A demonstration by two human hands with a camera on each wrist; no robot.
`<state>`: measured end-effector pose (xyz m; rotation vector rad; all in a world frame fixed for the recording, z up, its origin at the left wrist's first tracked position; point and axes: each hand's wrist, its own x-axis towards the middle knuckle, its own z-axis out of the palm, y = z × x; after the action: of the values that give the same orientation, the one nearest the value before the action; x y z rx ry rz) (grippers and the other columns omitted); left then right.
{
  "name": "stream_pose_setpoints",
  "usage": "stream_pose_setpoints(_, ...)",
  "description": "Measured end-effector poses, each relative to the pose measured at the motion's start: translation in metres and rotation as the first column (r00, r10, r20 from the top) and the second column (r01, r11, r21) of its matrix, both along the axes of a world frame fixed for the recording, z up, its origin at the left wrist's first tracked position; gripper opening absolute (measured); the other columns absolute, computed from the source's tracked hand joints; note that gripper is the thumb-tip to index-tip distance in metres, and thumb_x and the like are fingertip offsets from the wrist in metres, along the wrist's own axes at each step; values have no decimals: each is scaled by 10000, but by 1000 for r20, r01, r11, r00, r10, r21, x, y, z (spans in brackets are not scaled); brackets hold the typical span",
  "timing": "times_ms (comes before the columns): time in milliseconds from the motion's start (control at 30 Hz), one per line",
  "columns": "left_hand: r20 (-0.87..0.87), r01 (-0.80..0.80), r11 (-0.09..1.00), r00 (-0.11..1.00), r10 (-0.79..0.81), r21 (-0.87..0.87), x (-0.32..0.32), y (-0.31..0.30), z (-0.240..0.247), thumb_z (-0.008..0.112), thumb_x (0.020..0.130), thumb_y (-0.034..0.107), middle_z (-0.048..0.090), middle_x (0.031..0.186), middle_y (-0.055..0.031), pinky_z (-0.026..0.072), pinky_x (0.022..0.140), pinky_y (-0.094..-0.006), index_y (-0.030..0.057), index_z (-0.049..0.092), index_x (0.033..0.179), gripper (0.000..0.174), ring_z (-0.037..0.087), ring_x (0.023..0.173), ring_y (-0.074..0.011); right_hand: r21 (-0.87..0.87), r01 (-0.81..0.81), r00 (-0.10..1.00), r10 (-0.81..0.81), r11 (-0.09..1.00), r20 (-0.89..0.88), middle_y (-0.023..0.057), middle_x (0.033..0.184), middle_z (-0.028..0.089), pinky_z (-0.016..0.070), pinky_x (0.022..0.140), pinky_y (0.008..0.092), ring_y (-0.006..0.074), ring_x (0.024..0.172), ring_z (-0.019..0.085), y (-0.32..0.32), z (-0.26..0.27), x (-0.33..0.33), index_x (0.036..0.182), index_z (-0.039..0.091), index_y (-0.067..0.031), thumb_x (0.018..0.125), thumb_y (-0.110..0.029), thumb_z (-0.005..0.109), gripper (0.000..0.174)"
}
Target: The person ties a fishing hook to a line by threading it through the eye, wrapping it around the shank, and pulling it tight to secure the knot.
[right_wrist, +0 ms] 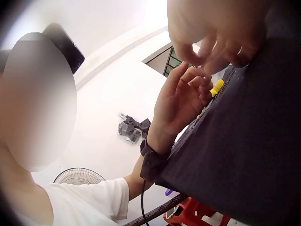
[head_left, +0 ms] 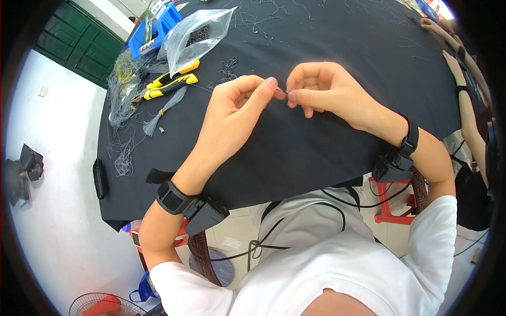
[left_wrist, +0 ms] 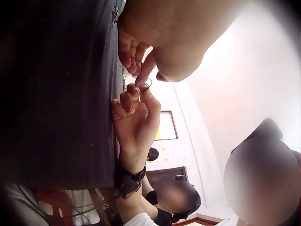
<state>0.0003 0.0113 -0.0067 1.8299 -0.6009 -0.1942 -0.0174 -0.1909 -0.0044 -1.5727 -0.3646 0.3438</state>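
Both hands meet fingertip to fingertip over the black cloth. My left hand [head_left: 229,116] pinches a tiny piece of thin dark string between thumb and forefinger. My right hand [head_left: 337,97] pinches at the same spot from the other side, its other fingers loosely curled. In the left wrist view a small loop of the thin dark string [left_wrist: 150,82] stands out beside the fingertips, above the right hand [left_wrist: 138,122]. Most of the string is hidden by the fingers. From the right wrist view, the left hand [right_wrist: 181,103] shows with its thumb and forefinger together.
Yellow-and-black pliers [head_left: 171,87] lie left of the hands, near a tied grey string bundle [head_left: 164,111] and a tangled heap of grey strings [head_left: 122,95]. A clear plastic bag [head_left: 184,47] and a blue bin [head_left: 169,18] stand behind. Another person's arms [head_left: 464,100] rest at the right edge.
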Motion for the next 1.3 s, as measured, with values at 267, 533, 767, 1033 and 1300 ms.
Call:
stream_pose_setpoints(267,-17,17,989,1000,-20,-150,-3,-4,-3,566,877,130,576,712,20,358,537,-170,-13,632,889,158,472,629,-4,-5,-4,1000,4,1000,22,52,795,619,397,541,184,65,616,542,-1,0,1,914,595,-14,832,-172,581,178)
stream_pose_setpoints(533,-38,44,990,998,-50,-131,-3,-3,1,571,866,87,637,819,-25,433,621,-172,-24,620,926,135,561,728,-32,46,-37,999,36,998,23,37,783,614,365,512,167,48,602,533,-1,-4,3,916,603,-31,838,-180,577,170)
stream_pose_setpoints(767,-43,-2,999,999,0,-39,-5,-2,7,573,869,110,637,803,-22,436,618,-178,-16,629,929,150,563,706,-39,31,-45,999,44,999,11,20,782,605,369,518,168,45,595,509,-2,-2,2,926,604,-35,836,-186,593,176)
stream_pose_setpoints(1033,-97,48,997,994,-54,-67,-4,-3,8,579,866,122,644,821,-38,459,671,-201,-13,630,939,162,580,758,-69,78,27,996,-33,997,79,5,761,595,349,524,176,46,592,490,2,-4,0,904,604,-59,842,-220,604,172)
stream_pose_setpoints(1300,-65,26,996,997,-31,-83,-3,-3,5,567,869,100,634,775,-25,443,615,-187,0,633,937,138,571,701,-60,1,-30,999,30,1000,15,19,775,591,398,561,190,62,625,506,0,2,-1,896,606,-21,825,-153,601,150)
